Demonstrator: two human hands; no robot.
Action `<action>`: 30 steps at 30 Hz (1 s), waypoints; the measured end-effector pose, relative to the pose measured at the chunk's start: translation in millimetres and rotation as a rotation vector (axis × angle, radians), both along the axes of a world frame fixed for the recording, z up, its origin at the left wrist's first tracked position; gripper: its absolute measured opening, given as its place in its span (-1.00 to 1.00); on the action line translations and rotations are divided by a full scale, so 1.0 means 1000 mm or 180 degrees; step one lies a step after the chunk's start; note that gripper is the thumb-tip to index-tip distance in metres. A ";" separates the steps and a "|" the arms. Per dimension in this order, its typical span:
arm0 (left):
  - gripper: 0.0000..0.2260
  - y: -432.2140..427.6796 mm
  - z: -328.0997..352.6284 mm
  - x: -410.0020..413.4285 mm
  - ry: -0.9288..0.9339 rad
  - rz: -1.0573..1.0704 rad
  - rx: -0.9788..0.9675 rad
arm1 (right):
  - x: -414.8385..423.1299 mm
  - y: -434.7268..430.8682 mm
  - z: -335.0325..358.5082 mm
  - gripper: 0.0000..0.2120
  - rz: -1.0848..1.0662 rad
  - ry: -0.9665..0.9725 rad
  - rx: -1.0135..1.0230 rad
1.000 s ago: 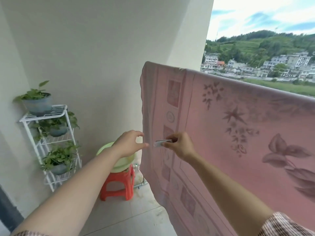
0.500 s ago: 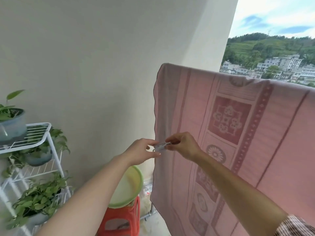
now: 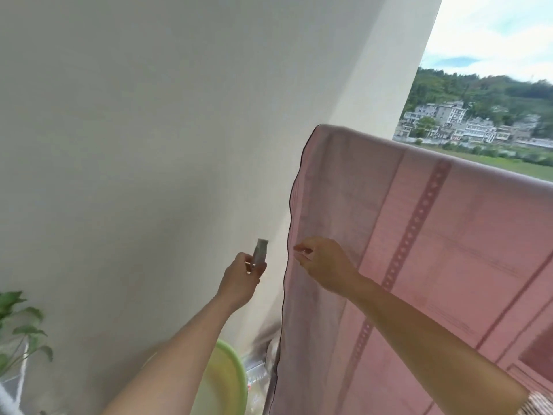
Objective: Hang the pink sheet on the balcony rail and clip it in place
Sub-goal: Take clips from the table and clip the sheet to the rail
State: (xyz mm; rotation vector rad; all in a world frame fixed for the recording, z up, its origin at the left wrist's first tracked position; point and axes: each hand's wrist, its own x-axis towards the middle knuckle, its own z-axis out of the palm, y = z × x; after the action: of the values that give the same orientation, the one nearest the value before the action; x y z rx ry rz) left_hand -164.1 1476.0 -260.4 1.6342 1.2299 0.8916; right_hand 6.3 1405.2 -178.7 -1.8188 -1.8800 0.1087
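Two hands work at the left edge of the pink sheet point(image 3: 434, 235), which already hangs draped over the balcony rail. The rail itself is hidden under the fold. The left hand point(image 3: 241, 280) grips a small pale clip point(image 3: 260, 255), held upright between thumb and curled fingers, just beside the sheet's dark-piped hem and apart from it. The right hand point(image 3: 324, 265) lies against the cloth at that hem, its thumb and forefinger curled toward each other; whether they pinch the edge cannot be told.

The sheet appears thin, light and limp, with a hem that ripples, so it probably slides on the rail under wind. It is best taken at the hem or at the top fold, where a clip can bite through both layers. The clip looks rigid and spring-loaded, to be squeezed at its tail.

Compared with half a second earlier, both hands no longer meet on the clip: it has passed to the left hand alone and turned from lying level to upright. The view has swung upward, leaving only the green basin point(image 3: 223, 381) and some plant leaves point(image 3: 18, 319) below.
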 end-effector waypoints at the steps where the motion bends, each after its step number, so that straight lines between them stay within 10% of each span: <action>1: -0.79 0.015 -0.001 0.005 -0.0305 0.0006 -0.0204 | 0.000 0.010 0.002 -0.76 -0.0027 -0.0312 0.0027; 8: -0.72 0.093 0.013 0.043 -0.1330 -0.0732 -0.1305 | -0.015 0.058 0.039 -0.64 0.0141 -0.2971 0.0649; 15: -0.71 0.114 0.012 0.097 -0.1549 -0.1273 -0.1924 | -0.023 0.097 0.075 -0.64 -0.0549 -0.4590 -0.0761; 21: -0.76 0.123 0.001 0.123 -0.1495 -0.1267 -0.2091 | -0.028 0.132 0.094 -0.84 -0.0837 -0.4713 -0.1656; 30: -0.74 0.139 -0.001 0.137 -0.1196 -0.1459 -0.1621 | -0.023 0.170 0.099 -0.59 -0.1471 -0.4472 -0.2800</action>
State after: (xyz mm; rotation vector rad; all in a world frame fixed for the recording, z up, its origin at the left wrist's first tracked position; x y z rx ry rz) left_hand -27.3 1615.4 -261.4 1.1931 0.7005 0.5074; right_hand -16.6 1575.7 -79.6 -3.4575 -2.2609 -0.8498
